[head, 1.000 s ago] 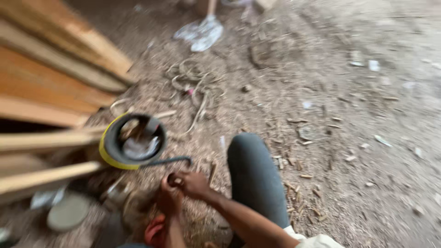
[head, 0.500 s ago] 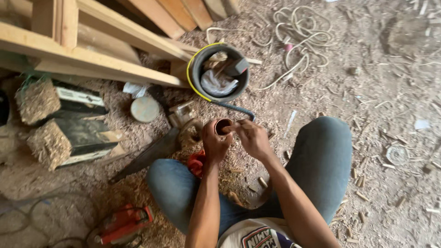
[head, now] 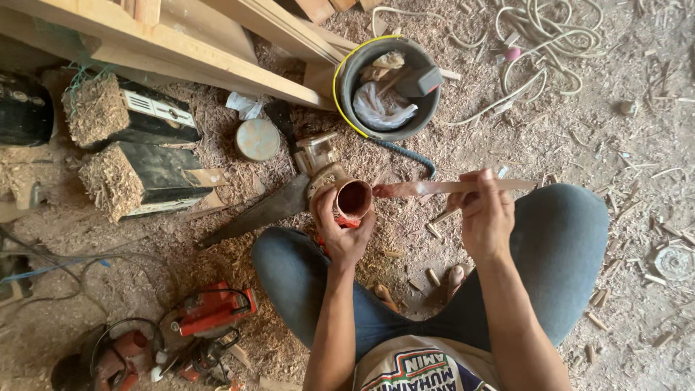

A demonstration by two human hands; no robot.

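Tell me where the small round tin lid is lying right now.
In the head view the round tin lid lies on the sawdust left of the grey bucket, just below the wooden plank.

I sit on a dirt floor [head: 579, 123] thick with sawdust and wood chips. Light wooden planks [head: 181, 51] cross the upper left. Ahead of me: grey bucket with yellow rim [head: 347, 80], beside it a round rusty lid [head: 257, 139]. Pale cord [head: 536, 43] coiled at upper right. Handsaw blade [head: 260, 211] flat on the sawdust. Red power tool [head: 210, 311] at lower left. Even daylight, soft shadows.
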